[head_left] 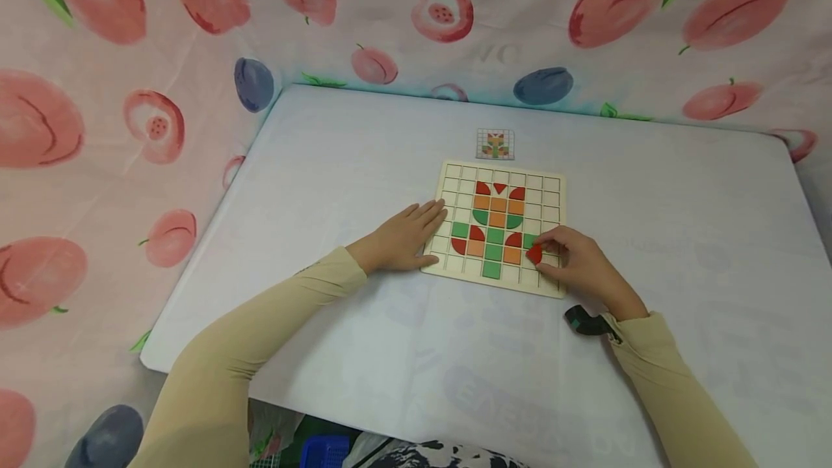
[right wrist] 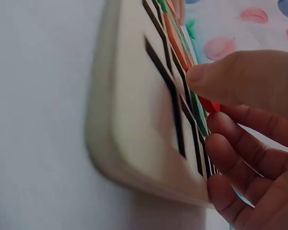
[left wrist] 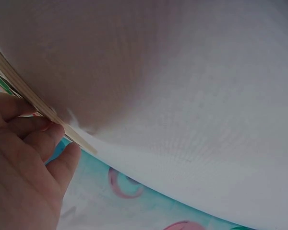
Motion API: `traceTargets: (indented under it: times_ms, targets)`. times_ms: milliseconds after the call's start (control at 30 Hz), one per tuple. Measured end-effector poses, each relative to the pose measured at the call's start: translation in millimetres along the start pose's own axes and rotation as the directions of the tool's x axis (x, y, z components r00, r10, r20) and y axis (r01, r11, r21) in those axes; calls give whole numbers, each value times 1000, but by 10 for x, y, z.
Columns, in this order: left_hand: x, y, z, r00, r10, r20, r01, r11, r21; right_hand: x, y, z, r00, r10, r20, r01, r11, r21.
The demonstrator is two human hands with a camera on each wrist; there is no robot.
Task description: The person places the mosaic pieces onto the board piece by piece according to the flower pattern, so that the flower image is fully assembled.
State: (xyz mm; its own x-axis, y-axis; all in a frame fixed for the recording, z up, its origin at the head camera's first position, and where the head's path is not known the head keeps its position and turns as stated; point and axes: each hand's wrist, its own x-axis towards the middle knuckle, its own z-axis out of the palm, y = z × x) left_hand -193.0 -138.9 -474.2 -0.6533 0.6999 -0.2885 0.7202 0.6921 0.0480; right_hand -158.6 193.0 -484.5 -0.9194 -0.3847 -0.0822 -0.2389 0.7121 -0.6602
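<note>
A wooden grid board [head_left: 445,266] lies on the white table, with red, orange and green tiles set in its middle squares. My right hand [head_left: 581,266] pinches a red tile [head_left: 534,254] between thumb and fingers, low over the right part of the grid, beside a green square tile [head_left: 529,240]. In the right wrist view the thumb [right wrist: 240,76] covers most of that red tile [right wrist: 210,104]. My left hand [head_left: 401,238] rests with fairly straight fingers along the board's left edge, and the left wrist view shows its fingertips at that edge [left wrist: 43,108].
A small pattern card [head_left: 495,144] with a coloured grid picture lies just behind the board. The table [head_left: 325,165] backs onto a fruit-print cloth [head_left: 390,20]. A black wrist device [head_left: 585,321] sits at the right cuff. Below the front edge is a blue basket [head_left: 325,450].
</note>
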Motion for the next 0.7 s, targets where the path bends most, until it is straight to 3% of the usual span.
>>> traceTargets:
  times_ms: [700]
  targets:
    - [15, -10, 11, 1000, -3, 9, 3, 1000, 4, 13, -82, 40, 998, -63, 8, 63, 995, -78]
